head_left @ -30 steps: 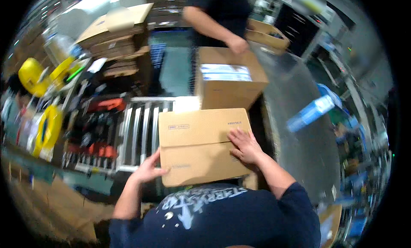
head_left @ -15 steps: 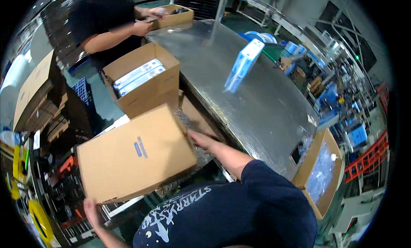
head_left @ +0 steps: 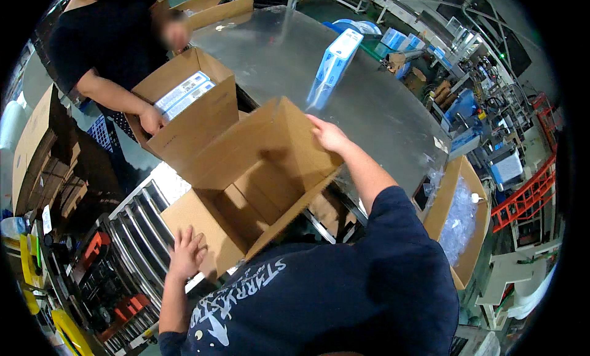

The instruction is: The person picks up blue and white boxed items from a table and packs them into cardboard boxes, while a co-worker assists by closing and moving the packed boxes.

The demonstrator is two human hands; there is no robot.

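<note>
Tipped up since a moment ago, when its closed side faced the camera, the cardboard box now shows an empty brown interior with flaps folded outward. It sits at the edge of the metal surface, above the roller conveyor. Left hand lies spread flat against the lower flap; right hand grips the upper flap's edge. Beside it, another person's hand holds a second carton.
</note>
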